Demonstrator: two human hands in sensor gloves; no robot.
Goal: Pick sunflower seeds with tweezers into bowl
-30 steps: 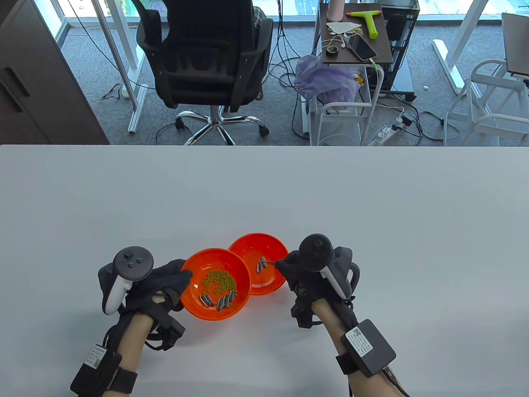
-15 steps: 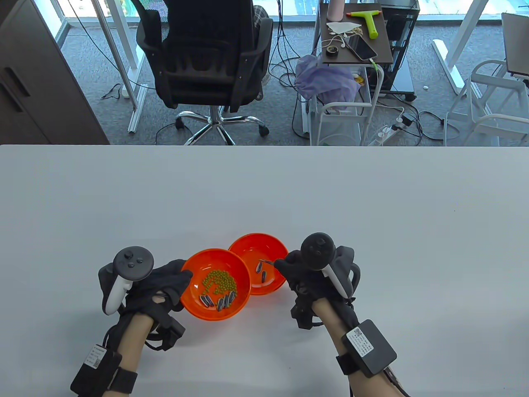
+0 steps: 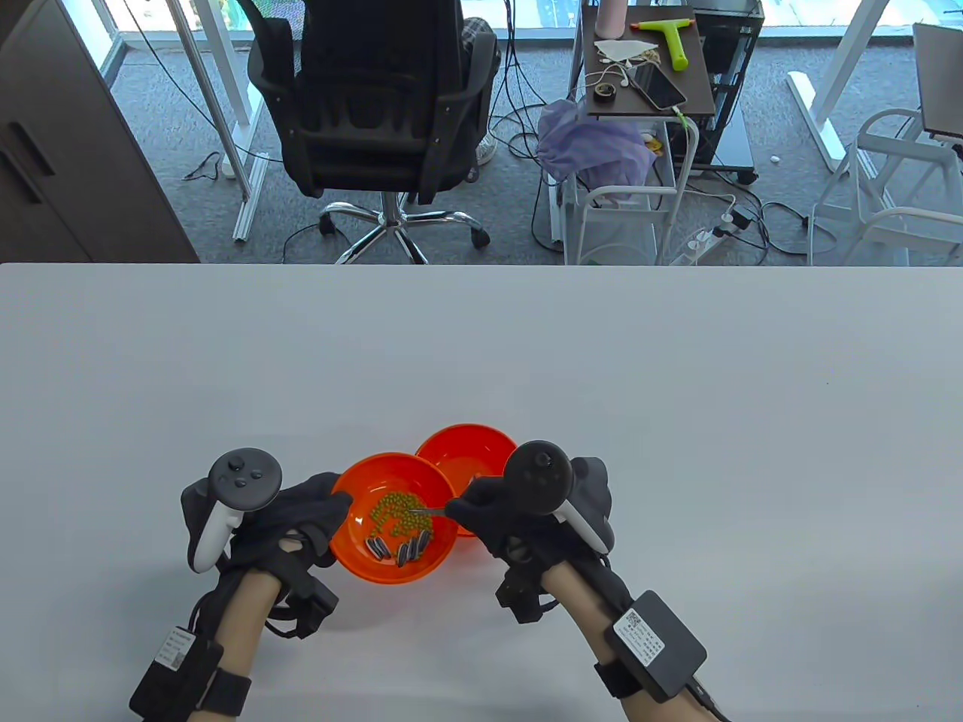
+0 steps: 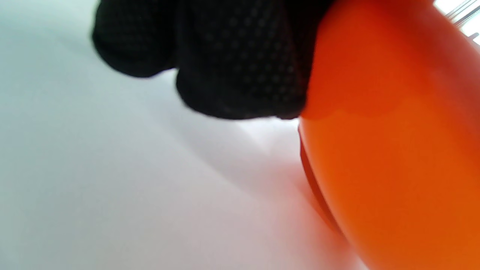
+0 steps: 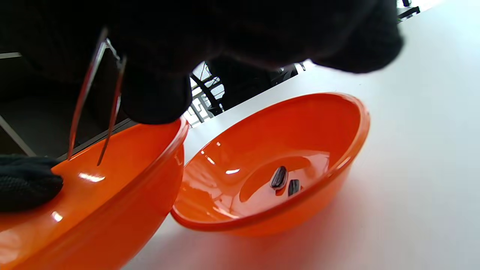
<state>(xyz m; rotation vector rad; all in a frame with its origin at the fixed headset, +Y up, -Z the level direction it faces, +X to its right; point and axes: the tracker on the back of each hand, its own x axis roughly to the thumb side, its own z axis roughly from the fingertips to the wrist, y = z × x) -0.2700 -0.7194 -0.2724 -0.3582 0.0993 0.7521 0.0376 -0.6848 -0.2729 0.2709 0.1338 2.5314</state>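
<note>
Right wrist view shows two seeds [image 5: 285,180] in the far bowl [image 5: 352,123]; several remain in the near bowl [image 3: 353,553]; right hand [image 3: 519,519] holds empty, parted tweezers [image 5: 95,101]; left hand [image 3: 293,519] steadies the near bowl.

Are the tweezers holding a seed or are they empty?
Empty. In the right wrist view the tweezers have parted tips with nothing between them, over the left bowl.

The two bowls [image 5: 285,157] look like glossy orange plastic, the tweezers [image 5: 95,101] are thin shiny metal, and the worktop [image 3: 677,391] is smooth matt white.
</note>
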